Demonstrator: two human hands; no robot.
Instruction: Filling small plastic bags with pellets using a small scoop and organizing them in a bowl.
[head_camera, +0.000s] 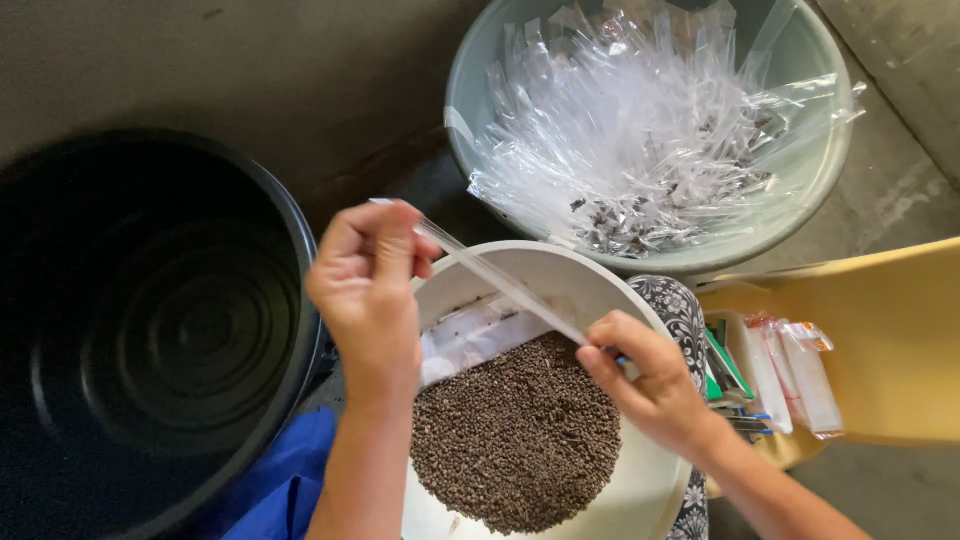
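Both hands, left (365, 290) and right (645, 375), pinched a clear bag (500, 283) over the seeds (515, 445), whose bowl (560, 275) was cut off at 6 o'clock

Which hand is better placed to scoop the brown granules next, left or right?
Probably right. The right hand sits at the edge of the dark brown granule pile in the white round bowl; the left hand pinches the narrow clear plastic sleeve higher up.

Both bare forearms reach up from the bottom of the view. Left hand (365, 290) raised, back toward the camera, fingers curled, thumb and forefinger pinched shut at the top. Right hand (650, 380) lower, knuckles up, fingers bent inward, fingertips pinched. The 2 hands held apart, wrists straight.
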